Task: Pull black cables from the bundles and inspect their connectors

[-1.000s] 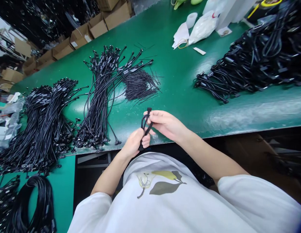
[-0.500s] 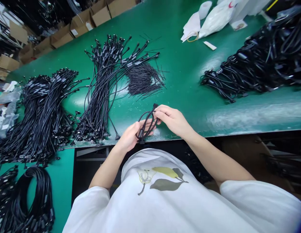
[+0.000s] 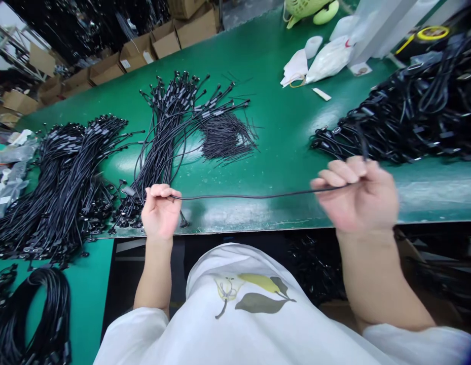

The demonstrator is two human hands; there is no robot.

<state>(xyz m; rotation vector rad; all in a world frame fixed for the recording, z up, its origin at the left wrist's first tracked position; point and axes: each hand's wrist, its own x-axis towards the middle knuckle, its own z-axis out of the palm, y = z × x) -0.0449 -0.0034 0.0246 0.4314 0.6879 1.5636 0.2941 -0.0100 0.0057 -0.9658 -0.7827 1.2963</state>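
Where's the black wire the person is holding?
In the head view, the black wire is stretched straight between the left hand and the right hand, low in the middle, just above the near edge of the green table.

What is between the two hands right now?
In the head view, one black cable runs nearly straight from the left hand to the right hand, above the green table near its front edge.

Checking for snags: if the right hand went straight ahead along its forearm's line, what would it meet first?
Probably the tangled cable heap just beyond the right hand holding the stretched cable; depth unclear.
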